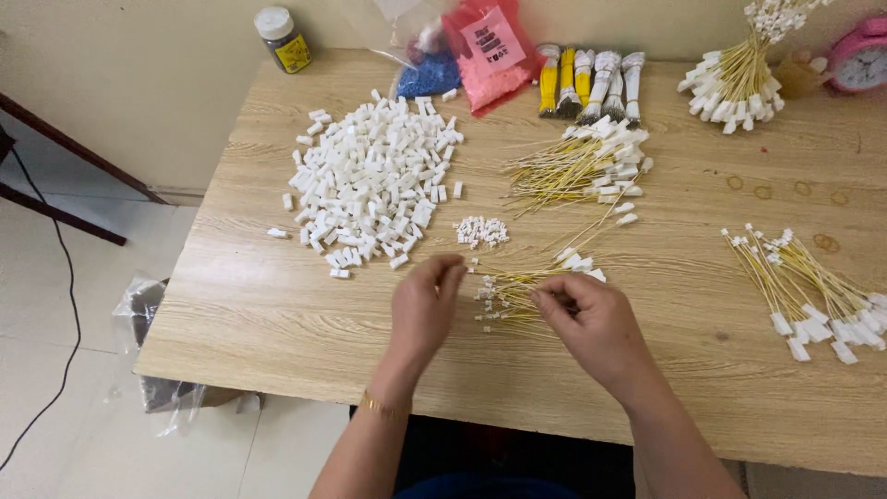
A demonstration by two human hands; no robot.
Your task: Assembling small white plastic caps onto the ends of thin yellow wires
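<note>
**Two hands at a small bundle of yellow wires**

The left hand [423, 305] has its fingers curled and pinched together at the near left end of the wire bundle [511, 294]; whether it grips anything I cannot tell. The right hand [591, 319] closes its fingertips on the bundle's right part. A heap of white connectors [370, 180] lies far left on the wooden table [277, 314]

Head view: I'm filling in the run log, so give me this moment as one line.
left hand: pinching by wire bundle | right hand: on wire bundle | connector pile: behind hands | table: wooden
</note>
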